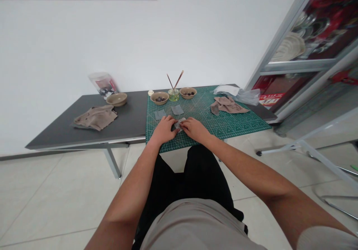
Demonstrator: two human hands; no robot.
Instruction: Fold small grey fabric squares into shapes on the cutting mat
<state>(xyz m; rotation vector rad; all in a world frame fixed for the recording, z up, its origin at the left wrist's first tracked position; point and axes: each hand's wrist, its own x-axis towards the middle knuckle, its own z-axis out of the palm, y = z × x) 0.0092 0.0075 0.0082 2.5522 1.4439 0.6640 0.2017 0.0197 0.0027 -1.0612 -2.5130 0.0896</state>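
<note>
Green cutting mat (223, 125) lies on a dark grey counter (125, 110), and I can see my two hands on it. My left hand (163, 130) and my right hand (194, 128) meet at a small crumpled grey piece (179, 124), maybe cloth or paper, which sits on the mat between them. The fingers of both hands are close together and seem to pinch it from each side. Two flat grey squares (160, 114) lie just past my hands. Behind them are tan bowls (159, 98) and a glass (173, 95) with two thin sticks. Brown cloths (95, 118) lie to each side. A white wall (140, 37) stands behind, pale tiles (56, 205) cover the floor, and a metal shelf (291, 44) holds plates on the right.
</note>
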